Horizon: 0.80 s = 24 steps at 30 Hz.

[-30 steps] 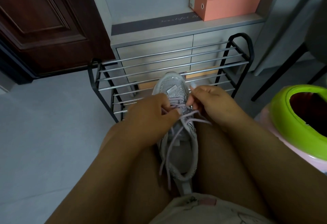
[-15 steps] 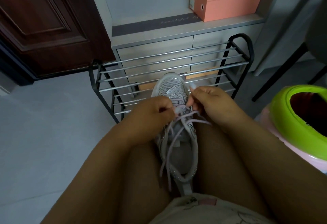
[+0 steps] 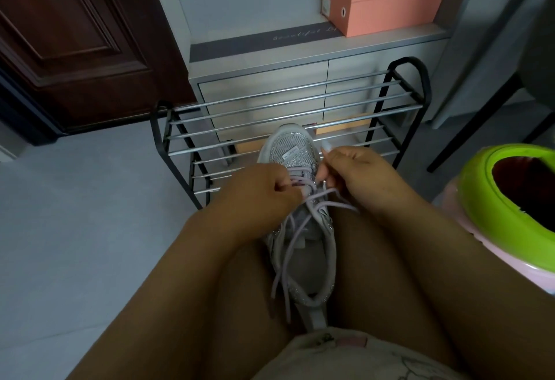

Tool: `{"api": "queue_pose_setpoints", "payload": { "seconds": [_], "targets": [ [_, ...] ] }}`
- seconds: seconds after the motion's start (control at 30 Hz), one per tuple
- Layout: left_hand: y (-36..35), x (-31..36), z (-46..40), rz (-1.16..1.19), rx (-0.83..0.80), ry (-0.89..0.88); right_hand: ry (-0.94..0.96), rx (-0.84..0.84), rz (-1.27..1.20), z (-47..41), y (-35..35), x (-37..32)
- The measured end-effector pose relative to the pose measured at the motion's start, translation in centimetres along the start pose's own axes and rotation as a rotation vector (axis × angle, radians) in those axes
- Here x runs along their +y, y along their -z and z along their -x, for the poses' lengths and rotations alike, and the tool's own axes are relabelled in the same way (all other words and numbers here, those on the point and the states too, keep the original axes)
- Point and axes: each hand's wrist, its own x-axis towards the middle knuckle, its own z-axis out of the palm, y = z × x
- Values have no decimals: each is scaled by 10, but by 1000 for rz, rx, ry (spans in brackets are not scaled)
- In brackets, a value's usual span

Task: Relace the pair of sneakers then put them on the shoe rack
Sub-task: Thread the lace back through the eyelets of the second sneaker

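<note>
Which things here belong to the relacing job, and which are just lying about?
Job: sneaker, lilac lace, shoe rack, left hand, right hand, both pinching the lace.

Lying about: pink box, green-rimmed bin, drawer cabinet, brown door.

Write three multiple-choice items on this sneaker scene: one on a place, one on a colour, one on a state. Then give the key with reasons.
1. Where is the sneaker?
A. on the shoe rack
B. between the person's thighs
C. on the cabinet

2. What colour is the box on the cabinet?
A. salmon pink
B. blue
C. black

3. What is the state of the lace?
A. tied in a bow
B. missing
C. loose, its ends hanging over the shoe opening

Key: B, the thighs flank it and the shoe rack stands behind; A, its sides are plainly pink; C, two free ends trail down while left hand and right hand work it.
</note>
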Motion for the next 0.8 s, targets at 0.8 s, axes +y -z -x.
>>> {"api": "queue_pose_setpoints", "payload": {
  "seconds": [0.8],
  "targets": [
    [7,-20,9,91,42,15,242,-296,505,10,7,4]
  ]
}}
